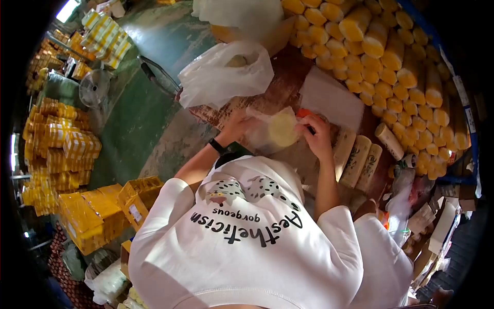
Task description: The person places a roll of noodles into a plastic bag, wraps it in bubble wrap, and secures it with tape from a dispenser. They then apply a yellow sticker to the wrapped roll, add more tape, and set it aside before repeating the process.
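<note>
My left hand (237, 127), with a dark band on its wrist, grips the near-left edge of a clear plastic bag (257, 135). A round, pale yellow disc-like thing (283, 130) shows in or behind the film, between my two hands. My right hand (318, 135) is closed at the bag's right edge, its fingertips pinched. Beside those fingertips sits a small orange-red thing (304, 113), too small to name; a dark bit shows under the fingers. Beyond my hands, a white plastic bag (226, 74) lies crumpled on the reddish-brown table (288, 64).
Pale wrapped rolls (355, 160) with dark print lie right of my right hand, near a white sheet (332, 98). Yellow-ended rolls (396, 67) are stacked at the right. Yellow boxes (92, 213) stand at the left, with a fan (94, 87) behind. A metal handle (154, 74) rises beside the table.
</note>
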{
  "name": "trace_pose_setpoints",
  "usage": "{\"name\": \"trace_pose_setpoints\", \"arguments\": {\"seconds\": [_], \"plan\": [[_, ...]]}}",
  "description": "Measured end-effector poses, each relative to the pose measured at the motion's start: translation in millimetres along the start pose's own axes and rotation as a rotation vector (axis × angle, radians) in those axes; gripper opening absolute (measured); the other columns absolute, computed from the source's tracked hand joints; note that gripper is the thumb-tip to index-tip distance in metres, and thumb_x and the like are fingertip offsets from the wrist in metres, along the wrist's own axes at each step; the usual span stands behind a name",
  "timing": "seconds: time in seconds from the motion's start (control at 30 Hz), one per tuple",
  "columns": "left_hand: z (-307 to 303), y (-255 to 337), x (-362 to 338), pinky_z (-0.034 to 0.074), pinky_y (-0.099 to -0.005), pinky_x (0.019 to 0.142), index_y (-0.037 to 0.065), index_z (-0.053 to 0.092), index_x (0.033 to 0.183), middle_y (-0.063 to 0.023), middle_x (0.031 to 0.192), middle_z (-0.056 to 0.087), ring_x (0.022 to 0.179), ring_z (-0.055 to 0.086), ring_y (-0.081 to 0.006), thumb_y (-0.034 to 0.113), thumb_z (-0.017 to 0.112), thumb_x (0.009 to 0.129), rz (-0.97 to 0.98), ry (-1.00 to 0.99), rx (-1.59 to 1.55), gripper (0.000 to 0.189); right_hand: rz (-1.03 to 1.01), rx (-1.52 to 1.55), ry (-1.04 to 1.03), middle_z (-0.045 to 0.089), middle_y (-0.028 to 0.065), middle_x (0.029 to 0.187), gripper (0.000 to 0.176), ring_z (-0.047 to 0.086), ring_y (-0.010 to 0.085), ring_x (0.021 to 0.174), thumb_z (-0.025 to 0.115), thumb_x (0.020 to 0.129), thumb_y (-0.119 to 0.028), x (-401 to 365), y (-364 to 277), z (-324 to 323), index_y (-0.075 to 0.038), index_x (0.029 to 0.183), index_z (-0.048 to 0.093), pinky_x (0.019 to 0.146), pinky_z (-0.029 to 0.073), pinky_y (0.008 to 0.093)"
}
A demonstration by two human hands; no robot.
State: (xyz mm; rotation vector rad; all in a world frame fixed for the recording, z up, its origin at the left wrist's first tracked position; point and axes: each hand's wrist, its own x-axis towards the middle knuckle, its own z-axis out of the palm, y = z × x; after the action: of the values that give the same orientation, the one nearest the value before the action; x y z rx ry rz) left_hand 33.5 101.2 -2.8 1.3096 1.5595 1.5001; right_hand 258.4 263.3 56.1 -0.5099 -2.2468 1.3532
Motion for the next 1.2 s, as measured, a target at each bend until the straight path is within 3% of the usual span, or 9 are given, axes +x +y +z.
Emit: {"name": "trace_pose_setpoints", "arguments": {"seconds": [0.13, 0.23, 0.37, 0.5, 0.67, 0.87, 0.93, 1.03, 1.2], "plan": [[4.6, 36.2, -11.3, 0.048, -0.0296, 0.066, 0.002, 0.067, 0.093, -0.0078, 0.087, 0.066, 0.077, 0.062, -0.0181, -0.003, 0.057, 0.080, 0.070, 0.118, 0.039, 0.016, -0.265, 0.008, 0.161, 0.060, 0.0054, 0.082, 0.009, 0.058, 0.0165, 0.077, 0.062, 0.081, 0.006, -10.9, -38.2, -2.9, 0.000, 0.087, 0.058, 0.068, 0.046, 0.0248], [1.3, 72.9, -16.1, 0.048, -0.0292, 0.064, 0.003, 0.066, 0.088, -0.0087, 0.085, 0.066, 0.074, 0.062, -0.0201, -0.004, 0.058, 0.078, 0.225, 0.135, 0.069, 0.015, -0.195, -0.006, 0.160, 0.060, 0.0069, 0.086, 0.010, 0.058, 0.0187, 0.078, 0.062, 0.080, 0.007, -19.2, -59.5, -9.7, 0.001, 0.085, 0.057, 0.069, 0.046, 0.0251], [18.3, 95.1, -12.8, 0.049, -0.0303, 0.062, 0.001, 0.064, 0.086, -0.0114, 0.085, 0.065, 0.075, 0.064, -0.0265, -0.005, 0.061, 0.068, 0.321, 0.161, 0.334, 0.018, -0.313, -0.358, 0.200, 0.058, 0.0091, 0.088, 0.030, 0.056, 0.0253, 0.093, 0.074, 0.072, -0.010, -0.8, -138.9, -8.0, -0.005, 0.095, 0.056, 0.086, 0.044, 0.0416], [45.1, 101.6, -5.7, 0.044, -0.0345, 0.052, 0.004, 0.063, 0.085, -0.0107, 0.072, 0.059, 0.061, 0.058, -0.0293, -0.003, 0.060, 0.064, 0.341, 0.113, 0.487, 0.022, -0.313, -0.724, -0.058, 0.060, 0.0098, 0.089, 0.041, 0.056, 0.0271, 0.096, 0.075, 0.069, -0.023, 17.4, -134.9, 14.4, -0.007, 0.102, 0.057, 0.089, 0.041, 0.0472], [41.5, 65.3, -19.8, 0.043, -0.0357, 0.051, 0.007, 0.065, 0.088, -0.0114, 0.067, 0.057, 0.058, 0.057, -0.0305, 0.001, 0.064, 0.071, 0.225, 0.222, 0.426, 0.018, -0.008, -0.585, -0.535, 0.061, 0.0112, 0.082, 0.021, 0.058, 0.0281, 0.087, 0.072, 0.071, -0.019, 37.7, -70.0, 29.5, -0.004, 0.083, 0.064, 0.083, 0.043, 0.0425], [11.3, 53.0, -43.3, 0.048, -0.0348, 0.060, 0.006, 0.064, 0.096, -0.0099, 0.078, 0.064, 0.067, 0.061, -0.0307, 0.007, 0.067, 0.076, 0.198, 0.090, 0.363, 0.020, -0.386, -0.414, -0.320, 0.060, 0.0095, 0.079, 0.009, 0.059, 0.0290, 0.084, 0.067, 0.069, -0.007, 29.1, -59.1, 45.3, -0.003, 0.075, 0.064, 0.083, 0.044, 0.0405], [-6.1, 49.1, -50.8, 0.050, -0.0346, 0.065, 0.006, 0.063, 0.099, -0.0084, 0.086, 0.066, 0.073, 0.062, -0.0304, 0.011, 0.068, 0.077, 0.213, 0.093, 0.241, 0.023, -0.395, -0.430, -0.282, 0.061, 0.0093, 0.081, 0.009, 0.058, 0.0290, 0.088, 0.066, 0.068, -0.005, 27.0, -54.1, 41.9, -0.003, 0.076, 0.064, 0.084, 0.044, 0.0405], [-28.8, -1.0, -73.4, 0.051, -0.0350, 0.071, 0.005, 0.062, 0.101, -0.0062, 0.092, 0.065, 0.080, 0.062, -0.0300, 0.014, 0.068, 0.079, 0.170, 0.044, 0.578, 0.024, -0.376, -0.424, -0.220, 0.059, 0.0104, 0.078, 0.013, 0.057, 0.0290, 0.080, 0.061, 0.064, 0.003, 25.3, -45.5, 35.2, 0.000, 0.076, 0.062, 0.078, 0.044, 0.0389], [-32.7, -78.3, -99.9, 0.046, -0.0426, 0.063, 0.006, 0.054, 0.084, -0.0116, 0.080, 0.055, 0.077, 0.057, -0.0346, 0.008, 0.061, 0.075, -0.048, 0.083, 0.511, 0.012, -0.212, -0.463, -0.166, 0.062, 0.0106, 0.084, 0.019, 0.057, 0.0291, 0.089, 0.064, 0.066, 0.002, 11.9, -9.1, 19.3, -0.003, 0.084, 0.067, 0.080, 0.044, 0.0387]]}}
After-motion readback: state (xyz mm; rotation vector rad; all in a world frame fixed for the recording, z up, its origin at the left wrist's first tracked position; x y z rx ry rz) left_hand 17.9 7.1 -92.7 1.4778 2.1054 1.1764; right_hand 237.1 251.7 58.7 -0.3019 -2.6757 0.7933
